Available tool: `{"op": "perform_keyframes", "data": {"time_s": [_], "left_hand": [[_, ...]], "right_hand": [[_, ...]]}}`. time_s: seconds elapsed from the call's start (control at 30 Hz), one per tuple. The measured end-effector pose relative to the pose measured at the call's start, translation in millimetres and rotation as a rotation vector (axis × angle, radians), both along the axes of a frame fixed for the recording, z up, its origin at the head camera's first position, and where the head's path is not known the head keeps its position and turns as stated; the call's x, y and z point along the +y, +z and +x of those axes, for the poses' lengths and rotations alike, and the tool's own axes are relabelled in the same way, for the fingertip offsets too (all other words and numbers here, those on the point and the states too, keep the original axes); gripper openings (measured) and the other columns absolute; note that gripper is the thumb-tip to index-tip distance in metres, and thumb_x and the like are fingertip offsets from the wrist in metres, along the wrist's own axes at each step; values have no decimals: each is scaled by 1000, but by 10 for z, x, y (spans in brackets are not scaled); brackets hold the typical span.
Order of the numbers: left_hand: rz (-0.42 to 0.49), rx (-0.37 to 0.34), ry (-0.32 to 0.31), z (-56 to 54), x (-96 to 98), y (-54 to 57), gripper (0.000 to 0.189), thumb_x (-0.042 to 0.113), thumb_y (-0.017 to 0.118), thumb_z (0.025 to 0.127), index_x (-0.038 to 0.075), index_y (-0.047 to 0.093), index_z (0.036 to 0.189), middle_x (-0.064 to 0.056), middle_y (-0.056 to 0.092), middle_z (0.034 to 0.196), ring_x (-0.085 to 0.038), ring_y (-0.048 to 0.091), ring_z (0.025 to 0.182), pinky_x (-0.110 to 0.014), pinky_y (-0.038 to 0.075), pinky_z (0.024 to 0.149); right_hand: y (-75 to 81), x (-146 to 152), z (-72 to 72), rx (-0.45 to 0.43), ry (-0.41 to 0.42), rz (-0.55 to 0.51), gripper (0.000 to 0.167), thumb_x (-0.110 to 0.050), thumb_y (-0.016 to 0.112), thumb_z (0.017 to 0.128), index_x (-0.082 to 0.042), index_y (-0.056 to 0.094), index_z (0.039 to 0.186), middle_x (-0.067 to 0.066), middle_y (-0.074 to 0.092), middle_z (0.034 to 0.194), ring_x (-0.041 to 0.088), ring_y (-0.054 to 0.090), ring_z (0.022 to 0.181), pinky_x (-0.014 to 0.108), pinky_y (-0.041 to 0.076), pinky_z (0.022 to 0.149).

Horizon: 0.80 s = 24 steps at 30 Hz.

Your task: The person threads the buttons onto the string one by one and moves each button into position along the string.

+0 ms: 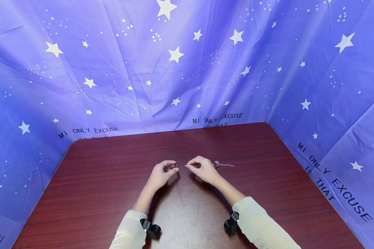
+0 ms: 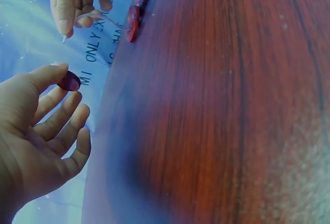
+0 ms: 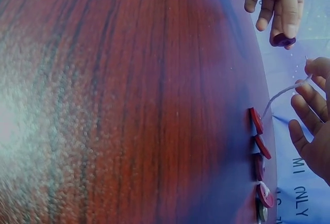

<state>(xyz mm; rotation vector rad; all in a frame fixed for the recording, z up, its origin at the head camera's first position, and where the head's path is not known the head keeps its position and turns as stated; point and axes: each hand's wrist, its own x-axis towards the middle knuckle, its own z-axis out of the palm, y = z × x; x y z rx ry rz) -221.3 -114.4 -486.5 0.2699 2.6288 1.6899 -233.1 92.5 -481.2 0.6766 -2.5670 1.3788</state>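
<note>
My left hand [image 1: 161,175] pinches a round dark red button [image 2: 70,82] between thumb and fingertips, its face turned toward the other hand. Across a small gap, my right hand [image 1: 205,171] pinches a pale cord [image 3: 281,93] close to its tip, which pokes out past the fingertips toward the button. From there the cord runs down under the right hand to several red buttons [image 3: 256,121] threaded in a row on the table. A darker disc [image 3: 262,212] sits at the row's far end. In the head view the right hand hides most of this row.
Both hands are over the middle of the dark red wooden table [image 1: 106,180]. A blue-violet curtain [image 1: 137,62] with white stars and lettering hangs around its back and sides. The cord's loose tail [image 1: 227,165] trails to the right. Small black cameras [image 1: 151,229] are strapped at both cuffs.
</note>
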Motion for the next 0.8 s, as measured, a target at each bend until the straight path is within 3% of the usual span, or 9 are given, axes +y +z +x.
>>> {"op": "perform_keyframes", "data": {"time_s": [0.17,0.33,0.57,0.8], "left_hand": [[109,-11,-13,6,10,-15,33,10,68,84,-4,61,113,-16,68,100,-27,67,83,-31,56,70],[158,-25,-3,18,28,-29,34,5,65,85,-8,58,115,-22,66,103,-36,65,91,-44,55,75],[134,-32,-13,46,20,2,31,8,65,86,-2,61,115,-16,68,104,-25,67,89,-22,53,70],[164,-24,-62,49,14,-13,33,9,64,87,0,60,118,-17,66,108,-20,65,93,-17,50,74]], "right_hand": [[15,-17,7,-4,3,1,4,-15,69,84,-13,72,84,-3,61,75,3,52,68,18,46,62],[16,-29,7,-6,8,13,3,-15,69,84,-13,72,84,-4,62,75,3,52,68,18,46,62],[45,-39,22,-14,17,4,4,-16,69,84,-13,72,85,-3,62,76,2,52,68,18,46,62],[62,-63,26,-25,22,1,4,-15,69,84,-12,72,85,-3,61,76,2,52,68,18,45,62]]}}
